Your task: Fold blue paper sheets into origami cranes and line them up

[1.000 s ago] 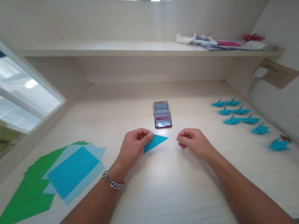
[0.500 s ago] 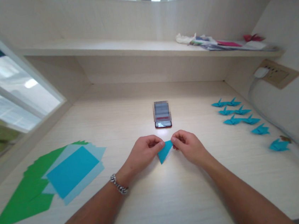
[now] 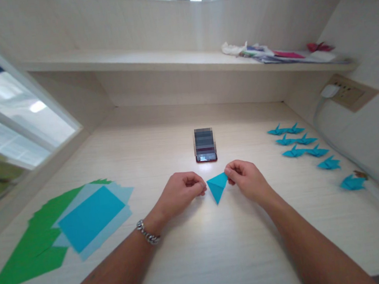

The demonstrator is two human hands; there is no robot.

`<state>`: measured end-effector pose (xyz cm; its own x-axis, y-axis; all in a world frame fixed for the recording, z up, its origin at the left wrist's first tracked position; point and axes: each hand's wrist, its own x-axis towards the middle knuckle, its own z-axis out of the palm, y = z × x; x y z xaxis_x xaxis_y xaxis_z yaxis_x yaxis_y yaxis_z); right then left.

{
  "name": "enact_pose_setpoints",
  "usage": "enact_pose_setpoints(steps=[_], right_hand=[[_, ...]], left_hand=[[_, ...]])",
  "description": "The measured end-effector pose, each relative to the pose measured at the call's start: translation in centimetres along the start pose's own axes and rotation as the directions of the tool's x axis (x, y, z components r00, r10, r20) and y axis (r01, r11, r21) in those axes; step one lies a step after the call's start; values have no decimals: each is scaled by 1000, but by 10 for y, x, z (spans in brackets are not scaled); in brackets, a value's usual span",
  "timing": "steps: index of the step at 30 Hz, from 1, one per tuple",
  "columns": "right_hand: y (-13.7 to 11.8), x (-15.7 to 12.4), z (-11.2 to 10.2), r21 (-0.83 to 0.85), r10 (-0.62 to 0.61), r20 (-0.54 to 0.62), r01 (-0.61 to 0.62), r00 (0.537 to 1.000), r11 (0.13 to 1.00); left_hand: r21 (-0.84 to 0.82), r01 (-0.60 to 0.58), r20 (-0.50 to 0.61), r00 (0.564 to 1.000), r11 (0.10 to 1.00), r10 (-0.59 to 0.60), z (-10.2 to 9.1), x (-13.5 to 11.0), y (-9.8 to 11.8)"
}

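Observation:
A small blue folded paper (image 3: 217,186), triangular with its point toward me, is pinched at its upper right corner by my right hand (image 3: 246,179). Just left of the paper, my left hand (image 3: 185,188) has thumb and fingertips pressed together, with a narrow gap between them and the paper's left corner. Nothing shows in that pinch. A silver chain bracelet (image 3: 148,232) circles my left wrist. Beyond the hands lies a phone (image 3: 205,145) with its screen blurred out.
On the left, blue paper sheets (image 3: 92,220) overlap green sheets (image 3: 37,239). Several folded blue paper cranes (image 3: 294,151) stand in rows at the right. A white cable (image 3: 319,124) runs from a wall socket (image 3: 350,92) past them. Papers (image 3: 282,54) lie on the shelf above.
My left fingers have let go of the folded paper. My right hand has shifted right with it, and the paper has turned so more of its folded face shows.

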<state>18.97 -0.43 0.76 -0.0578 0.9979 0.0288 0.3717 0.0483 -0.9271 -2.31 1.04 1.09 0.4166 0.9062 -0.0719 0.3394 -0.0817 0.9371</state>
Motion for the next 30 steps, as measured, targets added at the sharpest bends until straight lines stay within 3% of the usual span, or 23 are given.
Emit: enact_pose_setpoints(steps=[6, 12, 17, 22, 25, 30], right_hand=[[-2, -2, 1, -5, -7, 9, 7, 1000, 1000], [-5, -7, 10, -80, -32, 62, 37, 998, 996], [-3, -3, 3, -14, -3, 43, 3, 999, 1000], [-3, 0, -5, 10, -1, -47, 1, 999, 1000], [-5, -2, -2, 16, -10, -51, 11, 999, 1000], [-5, -5, 7, 57, -2, -25, 3, 1000, 998]], left_hand=[[-74, -32, -32, 999, 997, 30, 5, -2, 5], [83, -84, 4, 996, 993, 84, 9, -4, 5], [39, -50, 8, 999, 998, 50, 3, -3, 1], [-54, -22, -59, 998, 998, 18, 1, -1, 4], [-130, -15, -48, 999, 991, 8, 5, -1, 5], [-106, -36, -74, 997, 994, 29, 9, 1, 0]])
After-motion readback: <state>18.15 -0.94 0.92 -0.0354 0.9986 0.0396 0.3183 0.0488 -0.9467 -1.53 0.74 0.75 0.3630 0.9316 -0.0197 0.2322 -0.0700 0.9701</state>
